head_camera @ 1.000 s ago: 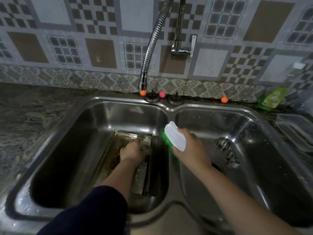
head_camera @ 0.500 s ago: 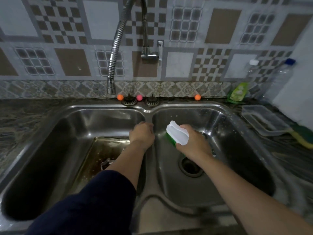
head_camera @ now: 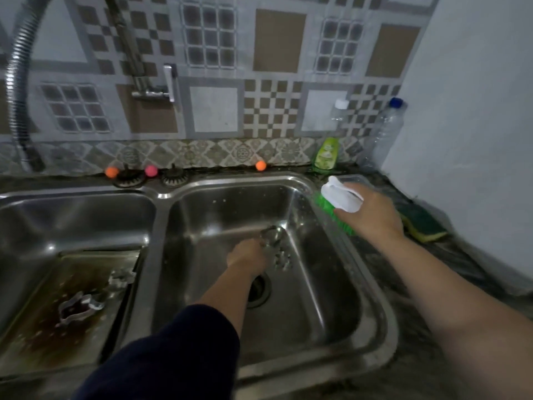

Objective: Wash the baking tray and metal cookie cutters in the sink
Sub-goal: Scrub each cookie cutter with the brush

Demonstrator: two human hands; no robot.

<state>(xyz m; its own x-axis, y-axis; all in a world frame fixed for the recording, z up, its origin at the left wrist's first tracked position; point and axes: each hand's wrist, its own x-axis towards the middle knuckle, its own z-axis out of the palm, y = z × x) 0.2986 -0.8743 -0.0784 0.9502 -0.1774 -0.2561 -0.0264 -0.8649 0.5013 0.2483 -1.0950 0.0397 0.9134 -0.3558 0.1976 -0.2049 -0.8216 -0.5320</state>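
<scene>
The left hand (head_camera: 247,254) has crossed from the baking tray (head_camera: 43,321) at lower left into the right basin (head_camera: 314,313), its grip closed on a metal cookie cutter (head_camera: 271,235). The right hand (head_camera: 372,215), clamped on the scrub brush (head_camera: 340,202), has swung out over the table at right. Judged: cutters are being sorted for rinsing; two cutters (head_camera: 78,306) remain on the unwashed tray.

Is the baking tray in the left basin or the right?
Left basin. The baking tray lies flat there, two cookie cutters resting on it.
</scene>
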